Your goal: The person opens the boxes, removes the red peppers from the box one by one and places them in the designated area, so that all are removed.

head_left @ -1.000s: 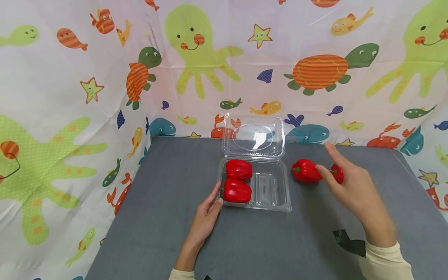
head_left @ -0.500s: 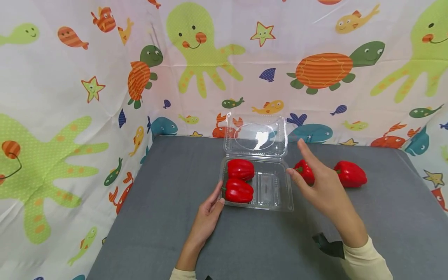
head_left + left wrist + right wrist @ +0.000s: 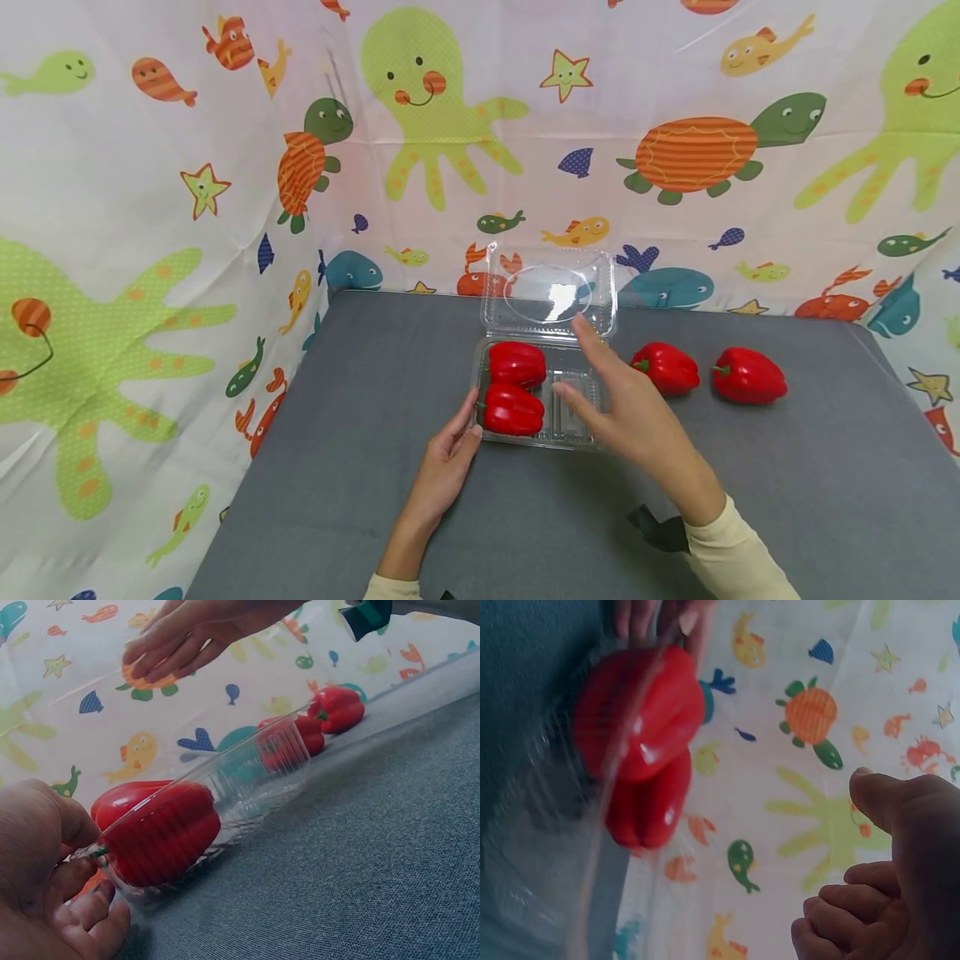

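Note:
A clear plastic clamshell container (image 3: 566, 435) lies on the grey cloth with its lid (image 3: 528, 308) raised at the back. Two red bell peppers fill its left half, the rear pepper (image 3: 517, 364) behind the front pepper (image 3: 513, 410). My left hand (image 3: 444, 458) grips the container's left front edge, thumb and fingers around the rim in the left wrist view. Above the container's right half hovers my right hand (image 3: 637, 408), holding nothing, its thumb and index finger extended. Outside, to the right, lie a partly hidden bell pepper (image 3: 671, 371) and another bell pepper (image 3: 750, 377).
Behind the grey table cloth (image 3: 360, 367) hangs a curtain (image 3: 480, 108) printed with sea animals, which also covers the left side. A dark strap piece (image 3: 660, 531) sticks out from the right sleeve.
My right hand has moved left from over the loose peppers to above the container, uncovering the far-right pepper. The left hand stays on the container's edge, and the peppers have not moved.

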A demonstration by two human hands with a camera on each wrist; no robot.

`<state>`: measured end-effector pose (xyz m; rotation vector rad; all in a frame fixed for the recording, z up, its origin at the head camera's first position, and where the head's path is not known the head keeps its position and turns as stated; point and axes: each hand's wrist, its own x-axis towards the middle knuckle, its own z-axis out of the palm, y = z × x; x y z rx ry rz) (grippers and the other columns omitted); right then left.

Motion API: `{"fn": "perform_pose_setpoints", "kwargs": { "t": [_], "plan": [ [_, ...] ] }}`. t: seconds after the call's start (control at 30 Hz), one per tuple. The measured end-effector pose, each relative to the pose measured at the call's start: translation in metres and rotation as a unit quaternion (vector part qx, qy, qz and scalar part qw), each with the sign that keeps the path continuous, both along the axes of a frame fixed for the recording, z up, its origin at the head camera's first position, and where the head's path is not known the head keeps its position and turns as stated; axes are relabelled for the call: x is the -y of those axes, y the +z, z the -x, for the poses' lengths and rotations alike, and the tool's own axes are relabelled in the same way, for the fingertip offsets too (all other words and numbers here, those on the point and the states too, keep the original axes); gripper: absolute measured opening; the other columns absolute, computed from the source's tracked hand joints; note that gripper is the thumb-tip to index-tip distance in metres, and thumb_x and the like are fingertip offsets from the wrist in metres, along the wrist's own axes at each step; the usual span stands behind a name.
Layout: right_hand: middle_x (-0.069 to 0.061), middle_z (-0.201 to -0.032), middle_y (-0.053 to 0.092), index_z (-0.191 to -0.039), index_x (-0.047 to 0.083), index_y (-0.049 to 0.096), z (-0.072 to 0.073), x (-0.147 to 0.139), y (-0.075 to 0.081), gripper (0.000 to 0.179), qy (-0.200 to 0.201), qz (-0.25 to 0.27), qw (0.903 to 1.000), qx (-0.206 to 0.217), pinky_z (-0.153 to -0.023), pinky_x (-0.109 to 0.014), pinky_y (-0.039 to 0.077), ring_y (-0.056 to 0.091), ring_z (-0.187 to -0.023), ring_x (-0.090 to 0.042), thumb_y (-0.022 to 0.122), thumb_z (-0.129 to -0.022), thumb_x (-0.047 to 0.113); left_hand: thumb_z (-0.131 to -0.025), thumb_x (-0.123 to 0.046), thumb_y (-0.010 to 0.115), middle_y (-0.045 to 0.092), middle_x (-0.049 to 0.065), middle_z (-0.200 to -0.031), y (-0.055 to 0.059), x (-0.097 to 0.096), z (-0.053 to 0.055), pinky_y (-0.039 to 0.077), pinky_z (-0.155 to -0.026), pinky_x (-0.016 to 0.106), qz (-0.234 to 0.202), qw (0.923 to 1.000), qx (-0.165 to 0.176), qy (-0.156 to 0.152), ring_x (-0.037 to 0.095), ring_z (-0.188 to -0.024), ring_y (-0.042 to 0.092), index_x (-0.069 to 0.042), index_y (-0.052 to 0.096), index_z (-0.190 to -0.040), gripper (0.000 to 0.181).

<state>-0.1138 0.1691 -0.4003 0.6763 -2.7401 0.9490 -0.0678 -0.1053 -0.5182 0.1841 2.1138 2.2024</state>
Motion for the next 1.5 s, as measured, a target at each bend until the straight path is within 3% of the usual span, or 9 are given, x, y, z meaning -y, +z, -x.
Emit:
{"fn": "perform_pose_setpoints", "kwargs": {
  "t": [0.4, 0.67, 0.87, 1.0, 1.5],
  "plan": [
    [0.002, -0.171, 0.032, -0.170, 0.023, 0.025, -0.002, 0.036, -0.031, 0.095, 0.046, -0.014, 0.9988, 0.009, -0.108, -0.054, 0.052, 0.050, -0.147, -0.030, 0.080, -0.095, 0.042, -0.112, -0.019, 0.054, 0.033, -0.009, -0.170, -0.001, 0.000, 0.001, 0.035, -0.119, 0.023, 0.004, 1.0000, -0.004, -0.002, 0.013, -0.157, 0.029, -0.024, 0.038, -0.165, 0.056],
    [-0.001, -0.164, 0.046, -0.166, 0.020, 0.039, -0.003, 0.051, -0.042, 0.091, 0.042, -0.040, 0.9981, 0.023, -0.103, -0.052, 0.056, 0.056, -0.141, -0.032, 0.082, -0.091, 0.048, -0.112, -0.017, 0.055, 0.035, -0.011, -0.169, -0.002, 0.001, 0.001, 0.035, -0.118, 0.023, 0.003, 1.0000, 0.001, 0.002, 0.012, -0.157, 0.030, -0.025, 0.039, -0.165, 0.056],
    [0.000, -0.165, 0.044, -0.165, 0.020, 0.039, -0.004, 0.057, -0.050, 0.094, 0.045, -0.059, 0.9968, 0.030, -0.103, -0.053, 0.056, 0.056, -0.141, -0.032, 0.081, -0.089, 0.055, -0.112, -0.018, 0.056, 0.033, -0.007, -0.171, -0.002, 0.001, 0.001, 0.035, -0.118, 0.023, -0.002, 1.0000, -0.001, 0.000, 0.017, -0.158, 0.029, -0.024, 0.038, -0.166, 0.057],
    [0.000, -0.166, 0.041, -0.165, 0.020, 0.039, -0.005, 0.061, -0.058, 0.095, 0.039, -0.074, 0.9961, 0.028, -0.106, -0.053, 0.054, 0.051, -0.146, -0.028, 0.080, -0.089, 0.058, -0.112, -0.019, 0.056, 0.033, -0.011, -0.170, -0.002, 0.000, 0.001, 0.035, -0.118, 0.023, 0.000, 1.0000, 0.009, 0.000, 0.013, -0.158, 0.029, -0.027, 0.038, -0.165, 0.057],
    [-0.007, -0.158, 0.051, -0.158, 0.015, 0.051, -0.005, 0.066, -0.057, 0.088, 0.028, -0.070, 0.9971, 0.009, -0.100, -0.050, 0.059, 0.066, -0.130, -0.033, 0.084, -0.087, 0.054, -0.111, -0.019, 0.057, 0.035, -0.009, -0.169, 0.000, -0.001, 0.001, 0.036, -0.119, 0.026, 0.007, 0.9999, 0.009, 0.007, 0.015, -0.156, 0.033, -0.024, 0.039, -0.165, 0.056]
  ]
}}
